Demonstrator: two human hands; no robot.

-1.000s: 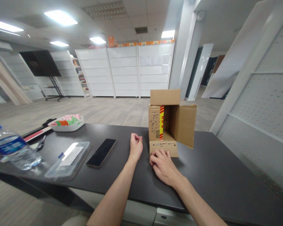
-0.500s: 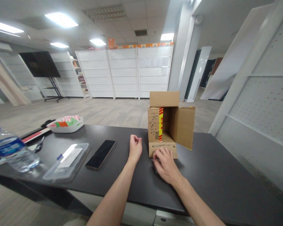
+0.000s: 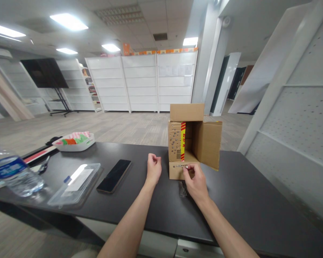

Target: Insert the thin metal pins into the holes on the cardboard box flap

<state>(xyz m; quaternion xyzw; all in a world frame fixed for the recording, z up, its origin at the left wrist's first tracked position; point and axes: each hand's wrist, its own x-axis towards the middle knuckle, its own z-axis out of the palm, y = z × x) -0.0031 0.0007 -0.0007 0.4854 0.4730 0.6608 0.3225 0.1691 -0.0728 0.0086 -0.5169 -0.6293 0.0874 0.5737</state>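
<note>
A cardboard box (image 3: 174, 154) stands on its side on the dark table, its opening towards me. Its lower flap (image 3: 174, 175) hangs down at the front, with a row of small holes and shiny metal heads. Against that flap, my right hand (image 3: 197, 182) is closed in a pinch on a small nail, whose bright tip shows at the fingertips. Just below lies a bunch of thin metal nails (image 3: 182, 189). My left hand (image 3: 154, 169) rests left of the box, fingers curled closed; whatever it holds, if anything, is hidden.
A phone (image 3: 114, 176) and a clear plastic case (image 3: 75, 184) lie left of my hands. A water bottle (image 3: 14, 175) is at the far left. Behind is a white basket (image 3: 78, 146) with colourful contents. The box's right flap (image 3: 211, 145) sticks out over the table.
My right hand has risen from the nails on the table to the holes in the lower flap, uncovering the bunch. My left hand has stayed put.
</note>
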